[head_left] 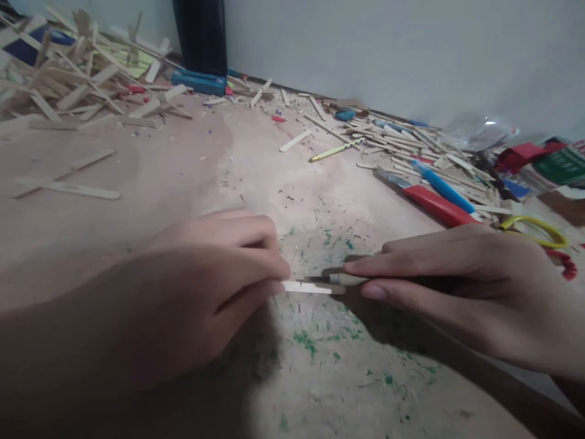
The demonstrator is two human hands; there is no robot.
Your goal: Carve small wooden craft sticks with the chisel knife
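Observation:
A pale wooden craft stick (313, 288) lies low over the table, its left end pinched between the fingers of my left hand (219, 274). My right hand (457, 286) grips a craft knife (348, 279) by its light handle, thumb below and forefinger on top. The knife's thin dark blade points left and lies along the upper edge of the stick, close to my left fingertips. Whether the blade bites into the wood is too small to tell. My palms and the remaining fingers are mostly hidden.
Loose craft sticks pile up at the back left (91, 79) and back right. A red utility knife (439, 204), a blue pen-like tool (443, 186), yellow-handled scissors (539, 228) and a yellow pencil (336, 150) lie to the right. Crossed sticks (68, 186) rest at left; green scraps dot the table (320, 390).

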